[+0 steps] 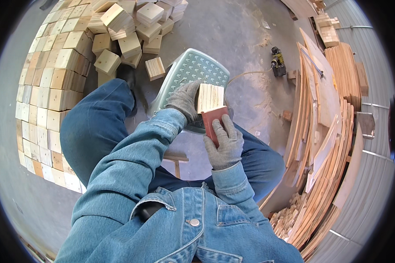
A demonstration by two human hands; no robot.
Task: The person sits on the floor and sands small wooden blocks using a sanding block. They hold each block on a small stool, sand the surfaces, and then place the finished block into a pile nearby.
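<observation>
Both my hands wear grey knitted gloves. My left hand [185,101] is closed around the left side of a plywood block [210,97], its layered edge facing up. In my right hand [225,141] is a reddish-brown sanding block [214,124], with fingers over its right side and the thumb at its lower left. The sanding block's far end touches, or nearly touches, the near edge of the wooden block. Beneath the wooden block stands a pale green plastic stool [197,65] with a raised pattern on its seat, between my knees.
Stacked wooden blocks [52,90] form a wall at the left. Loose blocks [129,44] lie heaped beyond my left foot, with a single block [155,69] beside the stool. A yellow-and-black power tool [278,62] with a cord rests on the dusty floor. Plywood sheets [320,96] lean along the right.
</observation>
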